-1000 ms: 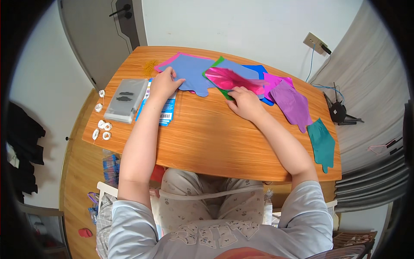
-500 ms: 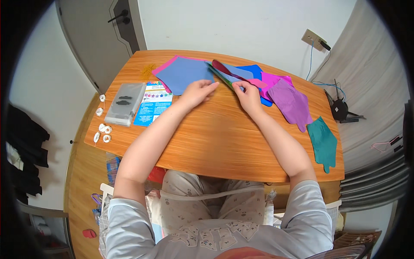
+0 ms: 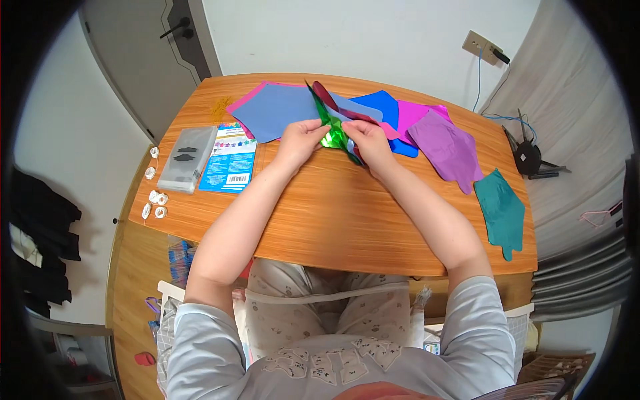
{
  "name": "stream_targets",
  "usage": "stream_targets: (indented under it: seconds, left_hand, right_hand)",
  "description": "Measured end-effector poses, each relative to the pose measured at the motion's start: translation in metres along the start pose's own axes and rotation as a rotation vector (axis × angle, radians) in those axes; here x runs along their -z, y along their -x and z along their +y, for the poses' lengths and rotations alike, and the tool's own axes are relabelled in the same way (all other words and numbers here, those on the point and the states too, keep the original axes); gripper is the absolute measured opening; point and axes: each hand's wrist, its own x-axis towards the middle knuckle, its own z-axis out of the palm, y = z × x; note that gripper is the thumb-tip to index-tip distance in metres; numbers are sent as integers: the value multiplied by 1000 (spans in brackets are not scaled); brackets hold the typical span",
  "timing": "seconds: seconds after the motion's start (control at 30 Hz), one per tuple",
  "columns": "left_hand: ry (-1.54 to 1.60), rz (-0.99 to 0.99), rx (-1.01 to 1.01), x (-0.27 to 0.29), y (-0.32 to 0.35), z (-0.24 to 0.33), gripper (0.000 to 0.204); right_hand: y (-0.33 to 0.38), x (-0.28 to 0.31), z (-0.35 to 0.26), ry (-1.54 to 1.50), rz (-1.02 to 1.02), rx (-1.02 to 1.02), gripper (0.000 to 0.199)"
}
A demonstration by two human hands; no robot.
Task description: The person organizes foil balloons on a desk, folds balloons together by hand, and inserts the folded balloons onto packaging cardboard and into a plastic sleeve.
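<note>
A shiny green foil balloon [image 3: 333, 137], flat and partly folded, is pinched by both hands above the far middle of the table. My left hand [image 3: 303, 142] has its fingers closed on the green foil's left side. My right hand [image 3: 367, 143] grips the right side close by. A dark red foil piece [image 3: 323, 92] curls up just behind it; whether my right hand also touches that is unclear. Beyond my left hand lies a flat blue-grey foil piece [image 3: 279, 110] over pink ones. Past my right hand are blue [image 3: 377, 105], magenta [image 3: 419, 115] and purple [image 3: 445, 143] foil pieces.
A teal foil piece [image 3: 501, 210] lies near the right edge of the wooden table [image 3: 400, 233]. On the left are a clear plastic pouch [image 3: 188, 160], a blue printed card [image 3: 228, 163], several white ribbon rolls [image 3: 159, 199] and a yellowish pile [image 3: 221, 108]. A black router [image 3: 528, 159] stands beyond the right edge.
My left hand has moved in and closed on the green foil, beside my right hand. The foil has turned, and its bright green face now shows between the hands.
</note>
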Motion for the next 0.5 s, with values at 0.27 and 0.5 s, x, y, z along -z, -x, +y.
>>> stream_targets:
  seconds: [0.27,0.5]
  left_hand:
    - [-119,115,-50,13,3,5,32]
    - [-106,64,13,15,2,12,34]
  right_hand:
    - [12,-13,-19,388,8,201,21]
    - [14,-18,-7,666,76,422,20]
